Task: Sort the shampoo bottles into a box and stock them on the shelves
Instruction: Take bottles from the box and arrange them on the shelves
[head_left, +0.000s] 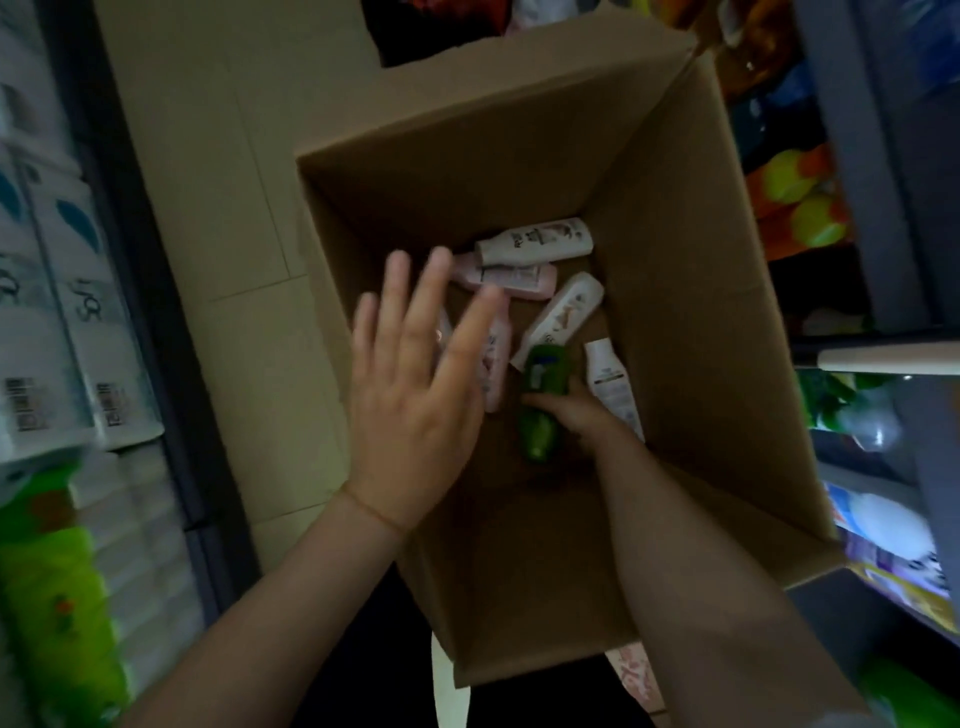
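Note:
An open cardboard box (691, 291) stands on the floor in front of me. Several shampoo bottles lie on its bottom: a white one (535, 241) at the far end, a pink one (506, 278) beside it, another white one (563, 317) and a white one (610, 387) by the right wall. My right hand (576, 415) reaches deep into the box and grips a green bottle (540, 405). My left hand (415, 384) hovers over the box's left side with its fingers spread, holding nothing. It covers part of a pink bottle (496, 364).
Shelves (52, 338) on the left hold white packs and green packs. Shelves (883, 364) on the right carry colourful goods. Beige floor tiles (234, 208) show left of the box. A pink patterned item (636, 673) lies just under the box's near edge.

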